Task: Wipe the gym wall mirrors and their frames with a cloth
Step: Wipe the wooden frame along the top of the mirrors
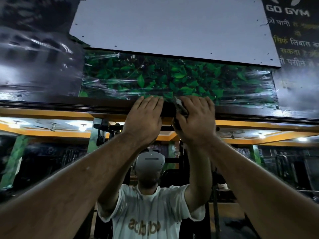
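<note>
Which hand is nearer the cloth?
Right. The right hand presses the cloth against the mirror's top frame; the left hand rests flat on the frame just beside it, apart from the cloth.

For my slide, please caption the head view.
Left hand rests on the dark wooden mirror frame; right hand presses a grey cloth there.
</note>
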A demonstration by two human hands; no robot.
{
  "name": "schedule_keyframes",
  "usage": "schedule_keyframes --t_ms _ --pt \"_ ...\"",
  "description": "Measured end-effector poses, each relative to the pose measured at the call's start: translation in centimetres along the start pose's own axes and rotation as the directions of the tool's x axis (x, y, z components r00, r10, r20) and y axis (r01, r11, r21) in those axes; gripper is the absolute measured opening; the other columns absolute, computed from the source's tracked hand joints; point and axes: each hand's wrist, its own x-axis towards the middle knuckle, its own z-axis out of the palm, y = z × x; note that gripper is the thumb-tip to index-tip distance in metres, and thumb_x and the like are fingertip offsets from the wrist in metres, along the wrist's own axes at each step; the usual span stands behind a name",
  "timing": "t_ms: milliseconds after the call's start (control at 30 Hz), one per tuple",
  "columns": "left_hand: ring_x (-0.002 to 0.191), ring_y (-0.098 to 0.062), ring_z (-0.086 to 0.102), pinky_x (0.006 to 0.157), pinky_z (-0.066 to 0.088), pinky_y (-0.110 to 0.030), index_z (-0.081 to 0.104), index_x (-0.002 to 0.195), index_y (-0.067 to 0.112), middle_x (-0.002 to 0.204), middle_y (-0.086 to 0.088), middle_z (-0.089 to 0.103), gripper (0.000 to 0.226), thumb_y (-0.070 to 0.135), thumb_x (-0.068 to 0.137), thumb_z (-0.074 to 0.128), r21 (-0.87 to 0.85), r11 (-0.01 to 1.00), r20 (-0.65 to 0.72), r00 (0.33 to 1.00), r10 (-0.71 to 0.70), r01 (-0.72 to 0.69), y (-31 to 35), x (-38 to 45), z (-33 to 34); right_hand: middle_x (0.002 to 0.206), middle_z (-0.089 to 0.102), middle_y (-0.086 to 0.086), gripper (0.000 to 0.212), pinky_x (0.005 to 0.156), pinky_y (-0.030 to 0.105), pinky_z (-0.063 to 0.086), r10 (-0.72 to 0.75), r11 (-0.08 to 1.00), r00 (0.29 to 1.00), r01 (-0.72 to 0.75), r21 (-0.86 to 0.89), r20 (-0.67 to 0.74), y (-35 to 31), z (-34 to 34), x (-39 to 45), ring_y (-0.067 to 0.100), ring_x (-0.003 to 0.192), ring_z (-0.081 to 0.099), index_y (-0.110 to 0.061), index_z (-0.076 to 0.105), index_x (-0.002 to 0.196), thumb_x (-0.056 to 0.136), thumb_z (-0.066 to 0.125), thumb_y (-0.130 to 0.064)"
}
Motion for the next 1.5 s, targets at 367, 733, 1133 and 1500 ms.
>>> schedule_keyframes --t_ms 367,733,1133,1500 --pt "0.139 -0.027 0.043 0.123 0.021 -0.042 0.042 0.151 0.007 0.15 -0.011 0.05 0.056 0.033 0.101 0.045 -0.028 0.999 0.018 0.999 0.028 -0.028 -4.4 -0.7 -0.8 0.115 0.068 0.004 0.047 0.116 0.052 0.03 0.089 0.996 0.996 -0.089 -0.023 0.004 -4.9 1.4 0.8 0.029 0.113 0.058 -0.02 0.067 0.119 0.092 0.04 -0.048" --pt "0.141 -0.029 0.041 0.125 0.017 -0.043 0.042 0.15 0.006 0.15 -0.013 0.05 0.057 0.035 0.102 0.041 -0.015 0.999 -0.028 0.999 -0.039 0.038 -9.3 -2.6 -1.6 0.123 0.067 0.001 0.041 0.119 0.053 0.027 0.026 0.999 0.999 -0.027 0.017 0.039 -9.7 2.7 1.2 0.025 0.12 0.057 -0.023 0.065 0.126 0.094 0.048 -0.042" --pt "0.127 -0.032 0.051 0.117 0.03 -0.046 0.05 0.143 0.005 0.138 -0.015 0.058 0.053 0.033 0.098 0.052 -0.034 0.994 -0.039 0.994 -0.102 0.101 -15.6 -5.4 -3.7 0.116 0.065 -0.002 0.037 0.118 0.054 0.028 0.055 0.998 0.994 -0.057 0.022 0.091 -14.9 3.8 2.1 0.022 0.116 0.057 -0.025 0.064 0.123 0.094 0.047 -0.042" --pt "0.109 -0.026 0.054 0.103 0.041 -0.042 0.058 0.125 0.011 0.118 -0.008 0.062 0.041 0.041 0.099 0.044 -0.041 0.989 -0.042 0.989 -0.143 0.141 -17.1 -5.7 -4.2 0.112 0.066 0.004 0.048 0.12 0.057 0.024 0.232 0.972 0.973 -0.232 0.027 0.0 -19.2 5.1 2.0 0.026 0.117 0.056 -0.02 0.066 0.113 0.092 0.036 -0.05"
